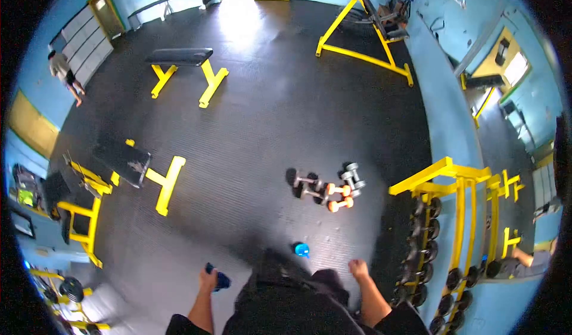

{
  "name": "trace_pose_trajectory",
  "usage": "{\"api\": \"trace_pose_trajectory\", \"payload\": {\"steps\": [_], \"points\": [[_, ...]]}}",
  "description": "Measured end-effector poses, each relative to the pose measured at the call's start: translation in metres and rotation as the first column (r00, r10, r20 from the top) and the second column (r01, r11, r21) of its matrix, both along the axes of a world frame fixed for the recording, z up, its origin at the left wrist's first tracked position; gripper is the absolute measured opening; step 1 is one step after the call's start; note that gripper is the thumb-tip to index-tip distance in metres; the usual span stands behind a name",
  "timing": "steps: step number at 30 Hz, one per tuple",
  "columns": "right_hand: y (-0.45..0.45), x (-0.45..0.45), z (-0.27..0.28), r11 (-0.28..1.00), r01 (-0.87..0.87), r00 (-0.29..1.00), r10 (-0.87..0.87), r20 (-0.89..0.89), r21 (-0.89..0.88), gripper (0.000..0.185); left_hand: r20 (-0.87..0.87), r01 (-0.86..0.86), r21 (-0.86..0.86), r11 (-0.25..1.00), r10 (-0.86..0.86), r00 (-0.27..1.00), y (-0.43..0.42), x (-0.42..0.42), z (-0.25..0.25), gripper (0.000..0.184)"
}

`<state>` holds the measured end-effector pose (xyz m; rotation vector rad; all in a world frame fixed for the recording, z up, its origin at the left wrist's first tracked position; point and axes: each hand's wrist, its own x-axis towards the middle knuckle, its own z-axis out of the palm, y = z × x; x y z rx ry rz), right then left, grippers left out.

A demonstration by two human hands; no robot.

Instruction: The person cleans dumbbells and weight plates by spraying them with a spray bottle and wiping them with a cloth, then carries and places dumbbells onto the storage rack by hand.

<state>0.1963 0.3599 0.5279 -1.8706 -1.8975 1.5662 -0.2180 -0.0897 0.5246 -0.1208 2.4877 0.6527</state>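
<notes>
My left hand (207, 281) hangs low at the left of my body, its fingers closed round a dark blue bundle (223, 280) that looks like cloth. On the other side, my right hand (358, 268) is loosely curled, and nothing shows in it. Between the two, a bright blue bottle (302, 250), seen from above, stands on the black floor in front of my feet. Beyond it lie orange dumbbells (339, 204), grey dumbbells (354, 177) and dark dumbbells (307, 180) in a close group. Neither hand touches them.
A yellow rack (459, 216) with several black dumbbells (430, 251) stands close on my right by a mirror (512, 126). Benches (179, 56) with yellow legs stand ahead and left. An inclined yellow frame (363, 58) is at the far right. A person (64, 73) is by the left wall.
</notes>
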Motion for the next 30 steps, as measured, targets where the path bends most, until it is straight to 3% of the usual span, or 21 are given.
{"api": "trace_pose_trajectory", "payload": {"steps": [2,5,8,10,12,13,16,18,19,20,21,23,28,30], "points": [[0.007,-0.065,-0.004,0.969,-0.212,0.976,0.217,-0.020,0.127,0.018,0.009,0.046,0.011,0.999,-0.046,0.999,0.020,-0.025,-0.017,0.064],[0.002,-0.156,0.046,0.969,-0.182,0.982,0.188,-0.021,0.166,0.029,0.014,0.066,0.185,0.981,-0.070,0.997,0.078,-0.046,-0.012,0.061],[0.014,-0.211,0.034,0.974,-0.214,0.973,0.219,-0.070,0.074,0.037,0.092,0.205,0.293,0.934,-0.241,0.966,0.136,-0.071,-0.008,0.054],[0.021,-0.242,0.026,0.971,-0.230,0.968,0.235,-0.086,0.062,0.039,0.056,0.261,0.317,0.912,-0.293,0.954,0.176,-0.084,-0.002,0.051],[0.036,-0.272,0.001,0.993,-0.117,0.992,0.116,-0.058,-0.019,0.038,0.017,0.312,0.344,0.886,-0.338,0.941,0.218,-0.102,0.008,0.048],[0.042,-0.281,-0.037,0.996,-0.080,0.990,0.074,-0.120,-0.044,0.037,0.037,0.302,0.356,0.884,-0.336,0.941,0.240,-0.111,0.017,0.046],[0.061,-0.314,-0.079,0.999,-0.031,0.996,0.029,-0.087,-0.027,0.036,0.049,0.351,0.334,0.875,-0.388,0.920,0.294,-0.147,0.029,0.042],[0.075,-0.333,-0.103,0.986,0.048,0.996,-0.059,-0.064,-0.157,0.039,0.079,0.345,0.386,0.855,-0.404,0.912,0.322,-0.170,0.024,0.040],[0.082,-0.340,-0.111,0.991,0.024,0.998,-0.016,0.064,-0.130,0.040,0.158,0.326,0.354,0.877,-0.400,0.903,0.336,-0.183,0.021,0.041],[0.093,-0.349,-0.122,0.995,-0.008,0.981,0.028,0.192,-0.103,0.042,0.179,0.340,0.339,0.877,-0.415,0.892,0.350,-0.196,0.014,0.041],[0.105,-0.357,-0.129,0.980,0.043,0.967,0.009,0.255,-0.196,0.049,0.171,0.354,0.380,0.855,-0.441,0.881,0.360,-0.209,0.000,0.042],[0.121,-0.369,-0.150,0.974,0.088,0.954,-0.023,0.299,-0.207,0.052,0.202,0.320,0.466,0.825,-0.451,0.869,0.387,-0.228,-0.022,0.044],[0.157,-0.391,-0.225,0.932,0.220,0.938,-0.121,0.326,-0.288,0.061,0.168,0.487,0.333,0.807,-0.559,0.812,0.477,-0.263,-0.061,0.037],[0.165,-0.395,-0.269,0.969,0.197,0.921,-0.130,0.367,-0.151,0.065,0.166,0.544,0.416,0.729,-0.649,0.742,0.503,-0.271,-0.099,0.034]]}}
